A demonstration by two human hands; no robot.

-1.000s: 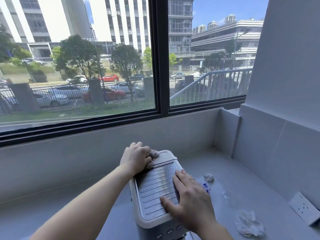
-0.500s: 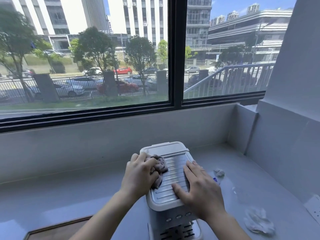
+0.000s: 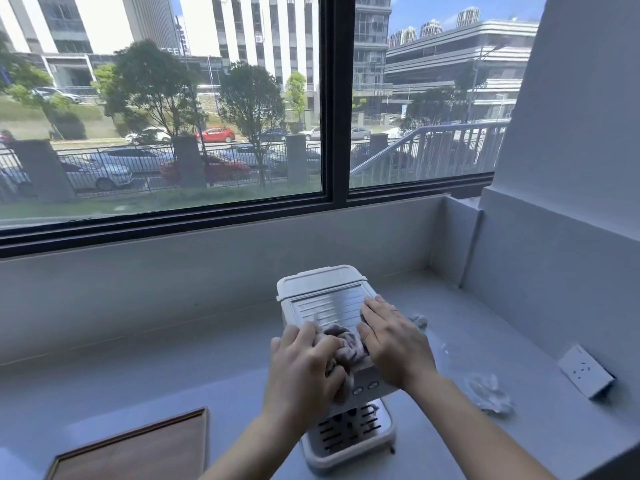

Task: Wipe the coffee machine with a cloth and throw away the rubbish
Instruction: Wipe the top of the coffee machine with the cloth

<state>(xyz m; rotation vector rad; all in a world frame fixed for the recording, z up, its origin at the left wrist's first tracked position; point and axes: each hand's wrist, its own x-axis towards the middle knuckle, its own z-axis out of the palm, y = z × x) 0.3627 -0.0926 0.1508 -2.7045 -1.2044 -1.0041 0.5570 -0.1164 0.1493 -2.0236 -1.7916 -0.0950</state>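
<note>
A white coffee machine (image 3: 322, 279) is seen at centre-bottom of the frame, stood on a pale grey counter (image 3: 156, 368) below a wide window (image 3: 332, 98). A bunched grey cloth (image 3: 346, 345) is gripped by the left hand (image 3: 301, 370), fingers curled round it, and is pressed on the front edge of the machine's ridged metal top. The right hand (image 3: 394, 341) is laid flat on that top w/ fingers straight, touching the cloth. Crumpled tissue rubbish (image 3: 489, 393) is seen lower right on the counter, near a wall socket (image 3: 585, 370); a smaller scrap (image 3: 419, 320) lies just beside the machine. A wooden tray (image 3: 138, 452) is cut off at bottom left.
</note>
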